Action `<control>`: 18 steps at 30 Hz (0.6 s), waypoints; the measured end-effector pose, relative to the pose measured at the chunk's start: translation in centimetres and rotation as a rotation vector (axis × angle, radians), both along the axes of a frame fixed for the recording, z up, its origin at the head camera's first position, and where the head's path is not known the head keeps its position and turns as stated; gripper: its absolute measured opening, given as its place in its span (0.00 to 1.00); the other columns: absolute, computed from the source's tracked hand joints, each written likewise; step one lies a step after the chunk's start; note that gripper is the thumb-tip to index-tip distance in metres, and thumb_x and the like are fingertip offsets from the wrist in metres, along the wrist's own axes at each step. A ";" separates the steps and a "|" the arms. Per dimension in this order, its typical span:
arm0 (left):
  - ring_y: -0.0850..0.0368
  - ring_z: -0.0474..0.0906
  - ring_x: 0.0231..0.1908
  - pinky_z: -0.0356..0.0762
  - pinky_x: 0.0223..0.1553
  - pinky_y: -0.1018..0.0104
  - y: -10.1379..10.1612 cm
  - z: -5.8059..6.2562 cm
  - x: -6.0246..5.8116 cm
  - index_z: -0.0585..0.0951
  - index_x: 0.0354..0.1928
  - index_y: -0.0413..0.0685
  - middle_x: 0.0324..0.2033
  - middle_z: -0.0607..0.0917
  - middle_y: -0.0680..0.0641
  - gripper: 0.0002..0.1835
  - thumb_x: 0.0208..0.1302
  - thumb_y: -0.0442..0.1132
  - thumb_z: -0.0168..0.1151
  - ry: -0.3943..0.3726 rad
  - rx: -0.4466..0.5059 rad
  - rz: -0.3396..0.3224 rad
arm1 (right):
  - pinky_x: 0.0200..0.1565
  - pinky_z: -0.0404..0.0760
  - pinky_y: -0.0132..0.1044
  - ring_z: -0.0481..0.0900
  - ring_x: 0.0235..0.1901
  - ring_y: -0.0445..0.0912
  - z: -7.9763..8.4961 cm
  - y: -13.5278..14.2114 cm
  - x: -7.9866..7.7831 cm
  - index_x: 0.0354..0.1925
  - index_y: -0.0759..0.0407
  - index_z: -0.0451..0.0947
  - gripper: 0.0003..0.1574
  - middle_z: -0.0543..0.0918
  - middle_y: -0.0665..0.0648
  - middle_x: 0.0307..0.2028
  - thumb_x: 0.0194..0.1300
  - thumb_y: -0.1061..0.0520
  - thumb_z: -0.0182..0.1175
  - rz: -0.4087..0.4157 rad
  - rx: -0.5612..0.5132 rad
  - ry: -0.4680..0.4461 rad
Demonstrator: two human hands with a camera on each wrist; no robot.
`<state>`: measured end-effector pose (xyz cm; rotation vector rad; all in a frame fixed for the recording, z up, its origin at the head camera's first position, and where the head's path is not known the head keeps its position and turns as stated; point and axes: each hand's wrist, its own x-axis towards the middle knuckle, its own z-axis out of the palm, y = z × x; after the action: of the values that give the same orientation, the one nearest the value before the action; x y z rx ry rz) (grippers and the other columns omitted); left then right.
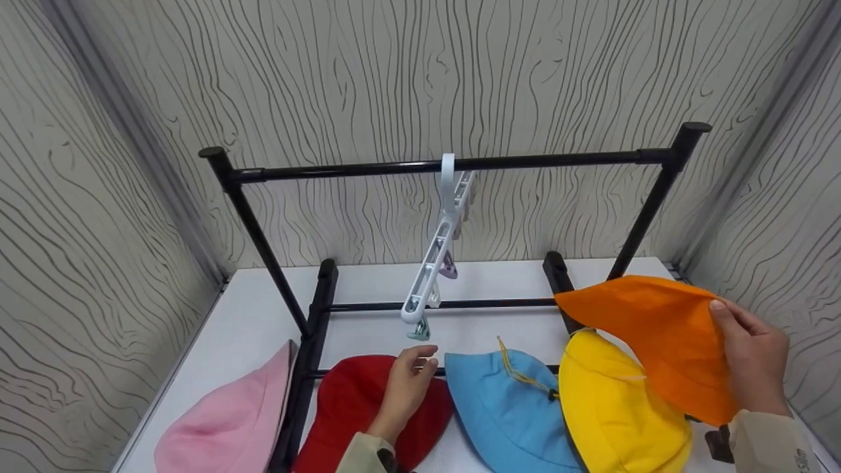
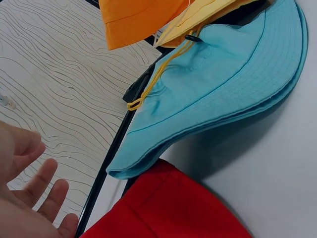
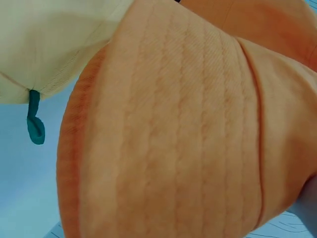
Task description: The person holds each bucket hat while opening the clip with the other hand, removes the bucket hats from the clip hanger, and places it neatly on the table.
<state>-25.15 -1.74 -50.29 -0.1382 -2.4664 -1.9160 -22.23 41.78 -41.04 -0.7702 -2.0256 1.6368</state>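
My right hand [image 1: 755, 351] grips an orange bucket hat [image 1: 677, 335] at its right side, thumb on the near face, and holds it over part of a yellow hat [image 1: 617, 407]. In the right wrist view the stitched brim of the orange hat [image 3: 178, 129] fills most of the picture. My left hand [image 1: 409, 387] hovers over a red hat [image 1: 355, 401] with its fingers loosely bent and nothing in them. Just above it hangs a pale blue clip hanger [image 1: 430, 263], its nearest green clip [image 1: 419, 330] close to the fingertips.
A black rack [image 1: 368, 170] carries the hanger on its top bar. Along the front of the white table [image 1: 243, 315] lie a pink hat [image 1: 223, 420] and a light blue hat [image 1: 512, 407] with a yellow cord [image 1: 519, 376]. Patterned walls [image 1: 368, 79] enclose the back and sides.
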 end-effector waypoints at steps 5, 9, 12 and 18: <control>0.56 0.75 0.44 0.78 0.44 0.63 -0.1 -0.3 0.1 0.76 0.51 0.49 0.48 0.76 0.47 0.14 0.63 0.38 0.54 -0.016 0.008 -0.004 | 0.30 0.71 0.16 0.71 0.36 0.31 -0.6 0.7 -0.1 0.57 0.48 0.71 0.36 0.77 0.37 0.41 0.50 0.41 0.64 -0.050 -0.163 0.070; 0.56 0.75 0.44 0.78 0.44 0.63 -0.1 -0.5 0.2 0.76 0.50 0.48 0.48 0.76 0.46 0.14 0.63 0.38 0.54 -0.032 0.006 -0.008 | 0.43 0.70 0.15 0.71 0.40 0.31 -1.2 1.0 -0.2 0.56 0.47 0.73 0.36 0.77 0.37 0.46 0.46 0.42 0.66 -0.092 -0.259 0.111; 0.57 0.75 0.43 0.78 0.44 0.63 -0.1 -0.6 0.2 0.76 0.51 0.49 0.48 0.76 0.48 0.14 0.63 0.38 0.54 -0.068 0.005 -0.006 | 0.51 0.67 0.18 0.70 0.43 0.31 -1.5 1.1 -0.2 0.54 0.46 0.74 0.35 0.76 0.38 0.47 0.46 0.43 0.67 -0.112 -0.302 0.133; 0.58 0.76 0.42 0.78 0.43 0.62 0.0 -0.9 0.1 0.76 0.51 0.50 0.48 0.76 0.49 0.14 0.63 0.37 0.54 -0.087 -0.001 0.008 | 0.38 0.69 0.17 0.71 0.42 0.31 -2.3 1.7 0.1 0.52 0.48 0.75 0.31 0.78 0.38 0.43 0.48 0.46 0.68 -0.113 -0.351 0.185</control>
<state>-25.07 -1.78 -51.18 -0.0451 -2.5170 -1.9590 -22.18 43.48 -43.32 -0.7999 -1.5608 1.9444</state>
